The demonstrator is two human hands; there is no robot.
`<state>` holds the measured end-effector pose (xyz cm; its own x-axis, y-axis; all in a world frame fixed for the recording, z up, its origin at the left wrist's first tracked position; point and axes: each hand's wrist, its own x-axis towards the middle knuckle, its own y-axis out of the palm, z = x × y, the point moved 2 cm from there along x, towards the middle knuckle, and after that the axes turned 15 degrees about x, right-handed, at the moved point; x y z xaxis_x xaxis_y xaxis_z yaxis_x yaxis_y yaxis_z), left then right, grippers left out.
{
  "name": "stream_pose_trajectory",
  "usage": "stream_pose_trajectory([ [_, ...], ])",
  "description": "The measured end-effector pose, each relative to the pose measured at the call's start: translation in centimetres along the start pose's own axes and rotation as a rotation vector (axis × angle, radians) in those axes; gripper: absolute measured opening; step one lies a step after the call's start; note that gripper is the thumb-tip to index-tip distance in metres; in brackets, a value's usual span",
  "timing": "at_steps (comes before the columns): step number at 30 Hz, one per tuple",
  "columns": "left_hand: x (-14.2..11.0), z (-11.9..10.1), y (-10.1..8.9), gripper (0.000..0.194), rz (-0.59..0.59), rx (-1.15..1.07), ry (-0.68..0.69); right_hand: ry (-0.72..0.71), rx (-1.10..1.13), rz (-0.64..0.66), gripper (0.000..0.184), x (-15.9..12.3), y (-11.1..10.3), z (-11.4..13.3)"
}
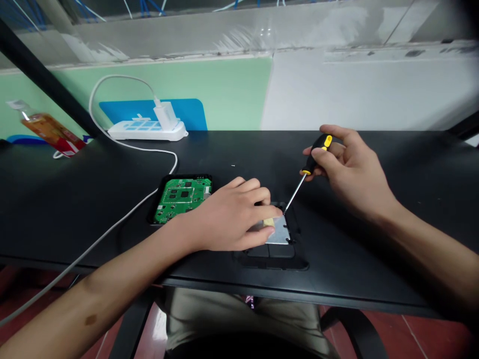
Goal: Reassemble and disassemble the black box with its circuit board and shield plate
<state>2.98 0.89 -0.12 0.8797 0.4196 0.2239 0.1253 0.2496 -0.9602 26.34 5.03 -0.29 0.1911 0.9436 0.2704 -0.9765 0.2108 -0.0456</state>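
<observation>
My right hand (348, 169) grips a black and yellow screwdriver (311, 159). The screwdriver slants down to the left, its tip at the upper right corner of a silver metal plate (280, 235). That plate lies in a black plastic casing (292, 264) near the desk's front edge. Over the plate rests my left hand (239, 214), index finger and thumb stretched out and apart, the other fingers bent. The index fingertip is close to the screwdriver tip. A yellowish pad (268, 222) shows between finger and thumb. My left hand hides the plate's left part; I cannot make out a screw under the tip.
Left of my left hand, a green circuit board (179, 199) sits in a black case. A white cable (123, 219) runs from a charger (165, 115) on a power strip (149, 130) across the black desk. A drink bottle (48, 128) stands far left. A tiny screw-like piece (232, 165) lies behind my hand.
</observation>
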Motion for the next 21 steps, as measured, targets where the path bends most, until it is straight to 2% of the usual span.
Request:
stream_pose_trajectory([
  [11, 0.31, 0.13, -0.24, 0.032, 0.054, -0.079, -0.038, 0.009, 0.002, 0.012, 0.051, -0.09, 0.07, 0.16],
  [21, 0.23, 0.22, 0.06, 0.031, 0.031, -0.107, -0.036, 0.006, 0.017, 0.023, 0.046, -0.26, 0.1, 0.33],
])
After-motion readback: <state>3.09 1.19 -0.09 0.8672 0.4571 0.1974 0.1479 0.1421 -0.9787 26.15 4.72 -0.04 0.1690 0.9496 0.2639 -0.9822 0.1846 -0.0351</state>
